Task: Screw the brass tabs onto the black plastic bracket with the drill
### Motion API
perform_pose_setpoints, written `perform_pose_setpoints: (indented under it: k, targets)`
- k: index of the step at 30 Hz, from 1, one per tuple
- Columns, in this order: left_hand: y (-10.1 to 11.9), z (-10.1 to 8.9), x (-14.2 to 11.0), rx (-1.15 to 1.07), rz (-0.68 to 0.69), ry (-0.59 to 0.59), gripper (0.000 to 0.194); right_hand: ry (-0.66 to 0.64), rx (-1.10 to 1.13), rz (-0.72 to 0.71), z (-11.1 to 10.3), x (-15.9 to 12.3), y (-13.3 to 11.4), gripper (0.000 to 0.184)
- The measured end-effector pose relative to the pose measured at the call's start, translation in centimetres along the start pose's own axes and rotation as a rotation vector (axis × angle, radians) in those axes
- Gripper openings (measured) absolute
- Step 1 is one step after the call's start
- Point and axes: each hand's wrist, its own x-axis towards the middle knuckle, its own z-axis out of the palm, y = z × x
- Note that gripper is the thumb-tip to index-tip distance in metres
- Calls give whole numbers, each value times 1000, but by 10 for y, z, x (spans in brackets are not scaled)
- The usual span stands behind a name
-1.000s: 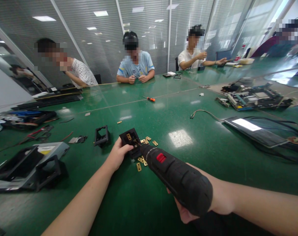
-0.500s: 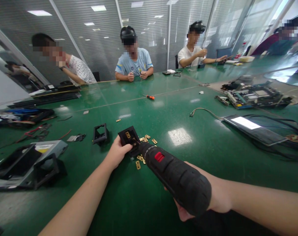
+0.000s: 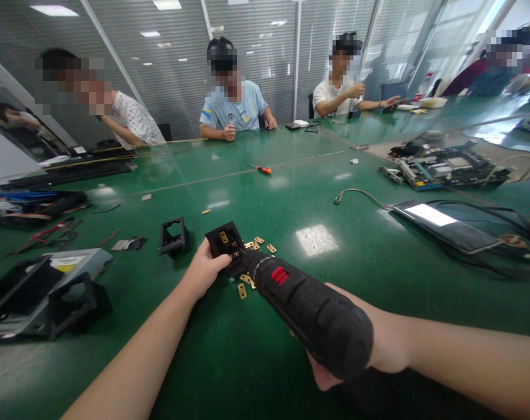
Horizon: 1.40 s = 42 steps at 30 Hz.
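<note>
My left hand (image 3: 204,271) grips a small black plastic socket housing (image 3: 225,242) with brass contacts inside, tilted up off the green table (image 3: 256,350). My right hand (image 3: 365,350) is wrapped round a black electric screwdriver (image 3: 309,312) with a red switch. Its tip points into the housing's open face. Several small brass plates (image 3: 258,242) lie on the table right beside and under the housing.
A second black frame (image 3: 173,238) stands left of the housing. A grey and black drive case (image 3: 41,291) lies at the left. A tablet (image 3: 440,224) with cables and a circuit board (image 3: 444,169) lie at the right. An orange screwdriver (image 3: 262,170) lies farther back. Several people sit at the far edge.
The view has shifted slightly, so everything sits a bit higher and more to the left. Both hands keep the same hold, with the tip still in the housing.
</note>
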Motion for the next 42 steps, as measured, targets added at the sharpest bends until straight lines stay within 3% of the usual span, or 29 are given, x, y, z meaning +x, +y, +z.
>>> perform_pose_setpoints:
  k: [30,42]
  targets:
    - [-7,-2,2,33,20,-8,55,-22,13,4,-2,0,-3,49]
    - [-8,-2,3,28,24,-15,53,-73,-61,-34,-8,-1,12,47]
